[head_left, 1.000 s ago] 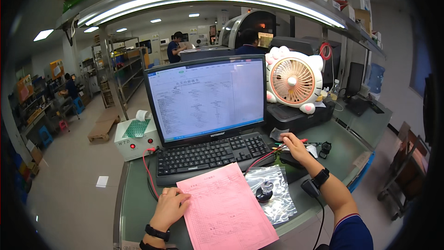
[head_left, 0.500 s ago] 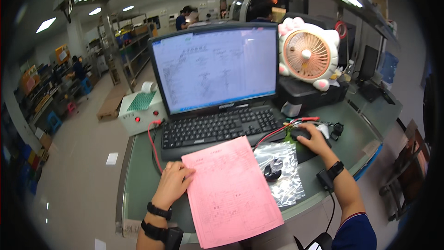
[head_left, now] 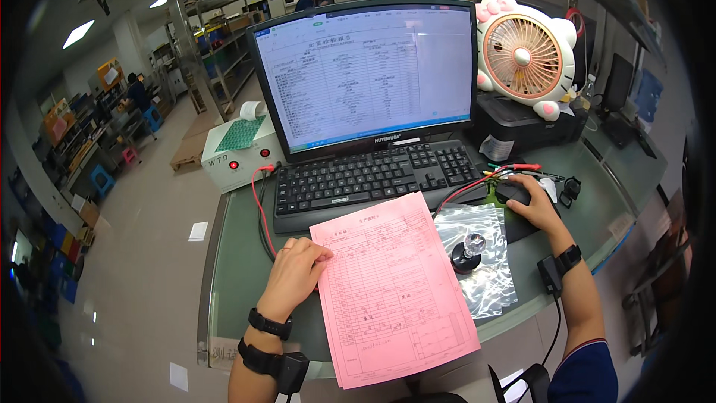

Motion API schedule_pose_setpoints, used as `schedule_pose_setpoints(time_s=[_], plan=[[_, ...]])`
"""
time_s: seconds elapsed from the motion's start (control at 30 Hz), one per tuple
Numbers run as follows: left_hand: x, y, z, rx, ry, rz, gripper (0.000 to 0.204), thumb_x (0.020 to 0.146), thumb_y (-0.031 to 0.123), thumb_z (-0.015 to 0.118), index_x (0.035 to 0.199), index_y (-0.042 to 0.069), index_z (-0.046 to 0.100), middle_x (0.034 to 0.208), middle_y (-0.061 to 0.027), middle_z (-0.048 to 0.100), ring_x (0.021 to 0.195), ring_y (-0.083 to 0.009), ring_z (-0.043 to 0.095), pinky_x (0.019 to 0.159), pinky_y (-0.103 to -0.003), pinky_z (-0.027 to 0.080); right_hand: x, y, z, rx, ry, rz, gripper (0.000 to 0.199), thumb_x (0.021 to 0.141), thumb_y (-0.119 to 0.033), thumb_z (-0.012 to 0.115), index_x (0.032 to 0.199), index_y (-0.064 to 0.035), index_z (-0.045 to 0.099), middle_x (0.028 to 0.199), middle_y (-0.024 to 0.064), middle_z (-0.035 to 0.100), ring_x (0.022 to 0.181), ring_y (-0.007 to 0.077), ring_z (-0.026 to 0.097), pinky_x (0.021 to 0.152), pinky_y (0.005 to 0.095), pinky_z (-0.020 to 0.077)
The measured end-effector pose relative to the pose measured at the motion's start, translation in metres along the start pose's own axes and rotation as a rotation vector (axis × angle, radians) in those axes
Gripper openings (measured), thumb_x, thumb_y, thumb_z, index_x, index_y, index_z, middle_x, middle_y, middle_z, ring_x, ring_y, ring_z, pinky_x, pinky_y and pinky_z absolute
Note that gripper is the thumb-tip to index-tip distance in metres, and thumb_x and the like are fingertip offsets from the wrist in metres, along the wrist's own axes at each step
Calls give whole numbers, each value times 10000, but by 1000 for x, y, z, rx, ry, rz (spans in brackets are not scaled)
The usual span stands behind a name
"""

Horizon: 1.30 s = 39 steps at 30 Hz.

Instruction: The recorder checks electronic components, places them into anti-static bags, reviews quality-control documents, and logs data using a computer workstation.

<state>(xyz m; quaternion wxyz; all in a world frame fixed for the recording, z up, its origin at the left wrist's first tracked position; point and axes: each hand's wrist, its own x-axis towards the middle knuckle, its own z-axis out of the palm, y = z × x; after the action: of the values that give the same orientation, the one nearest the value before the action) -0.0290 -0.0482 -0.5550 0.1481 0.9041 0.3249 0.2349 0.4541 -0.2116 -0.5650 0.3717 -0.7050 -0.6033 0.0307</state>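
My left hand (head_left: 297, 272) pinches the upper left edge of a small stack of pink printed forms (head_left: 395, 298), which lies tilted over the front of the desk. My right hand (head_left: 534, 205) is wrapped over a black computer mouse (head_left: 513, 192) on a dark pad. Between the two, a clear plastic bag (head_left: 488, 283) lies flat, with a small black-based stamp with a clear knob (head_left: 468, 251) on top of it. Behind the forms stands a black keyboard (head_left: 373, 179), and beyond it a monitor (head_left: 365, 82) displays a table-like document.
A white box with red buttons (head_left: 239, 151) stands left of the keyboard, with a red cable (head_left: 261, 209). A white and pink cat-shaped fan (head_left: 524, 56) sits on a black printer (head_left: 529, 123). Red-tipped leads (head_left: 526, 167) and black-framed glasses (head_left: 570, 191) lie beyond the mouse.
The whole view has shifted, so the desk, monitor and fan appear a little higher and further right. My left hand still pinches the forms and my right hand stays on the mouse.
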Motion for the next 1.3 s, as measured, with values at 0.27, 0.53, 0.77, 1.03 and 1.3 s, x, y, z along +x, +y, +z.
schedule_pose_setpoints(time_s=[0.27, 0.53, 0.77, 1.03, 1.3], plan=[[0, 1, 4, 69, -12, 8, 282, 869, 42, 618, 1108, 143, 726, 896, -67, 566, 893, -261, 515, 840, -352, 436, 4, -3, 1, 10, -1, 0, 579, 751, -136, 755, 1286, -47, 554, 1275, 130, 564, 1219, 275, 533, 1059, 355, 389], [10, 2, 11, 90, 29, 75, 306, 822, 37, 624, 1069, 171, 744, 892, -68, 554, 902, -268, 516, 822, -375, 446, 1, 6, -7, -57, 45, -79, 566, 715, -128, 770, 1234, -25, 570, 1260, 160, 565, 1216, 310, 532, 1050, 364, 399], [-5, 0, 4, 102, -17, 27, 324, 797, 47, 636, 1077, 167, 745, 918, -76, 521, 930, -273, 490, 863, -369, 423, 2, 9, 8, -59, 44, -83, 553, 728, -178, 749, 1240, -55, 579, 1241, 163, 557, 1219, 323, 517, 1052, 378, 403], [2, 3, 5, 78, -20, 34, 321, 816, 48, 621, 1088, 163, 747, 913, -73, 524, 914, -264, 479, 869, -361, 415, -1, 5, 1, -23, 63, -77, 492, 750, -147, 738, 1224, -103, 613, 1254, 131, 547, 1230, 309, 508, 1055, 381, 403], [2, 2, 5, 73, -29, 25, 315, 821, 48, 609, 1084, 157, 746, 919, -77, 530, 921, -267, 482, 877, -363, 415, 0, 11, 4, -12, 23, -80, 467, 785, -157, 745, 1228, -84, 618, 1288, 145, 528, 1265, 313, 468, 1095, 388, 359]])
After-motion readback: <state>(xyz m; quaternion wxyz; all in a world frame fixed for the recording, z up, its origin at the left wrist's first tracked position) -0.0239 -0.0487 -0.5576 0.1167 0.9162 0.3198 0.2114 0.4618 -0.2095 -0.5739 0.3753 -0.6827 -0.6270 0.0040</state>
